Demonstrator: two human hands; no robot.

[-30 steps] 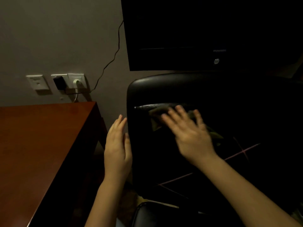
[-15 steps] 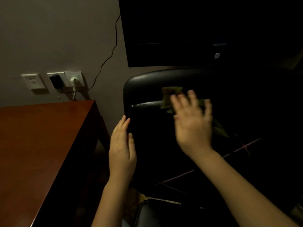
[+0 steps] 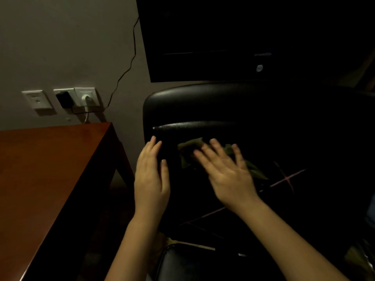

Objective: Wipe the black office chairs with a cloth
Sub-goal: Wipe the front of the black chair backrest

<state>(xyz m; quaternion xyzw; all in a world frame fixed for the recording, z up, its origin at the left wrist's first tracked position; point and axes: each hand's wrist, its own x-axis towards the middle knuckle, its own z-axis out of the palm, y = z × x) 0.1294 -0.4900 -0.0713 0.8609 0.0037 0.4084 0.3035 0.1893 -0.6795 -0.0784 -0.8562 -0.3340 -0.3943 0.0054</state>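
Observation:
A black office chair (image 3: 203,102) stands in front of me, its padded backrest turned my way. My right hand (image 3: 225,171) presses a greenish cloth (image 3: 188,149) flat against the backrest with straight, spread fingers. Most of the cloth lies hidden under that hand. My left hand (image 3: 152,175) rests with straight fingers on the backrest's left edge. The chair's seat (image 3: 182,264) shows dimly at the bottom.
A reddish-brown wooden table (image 3: 46,169) fills the left side, close to the chair. Wall sockets (image 3: 79,98) with plugs and a cable sit above it. A dark monitor (image 3: 233,37) hangs behind the chair. The right side is too dark to read.
My right hand has slid the cloth up the backrest and back down and leftwards. My left hand has moved up slightly along the chair's left edge.

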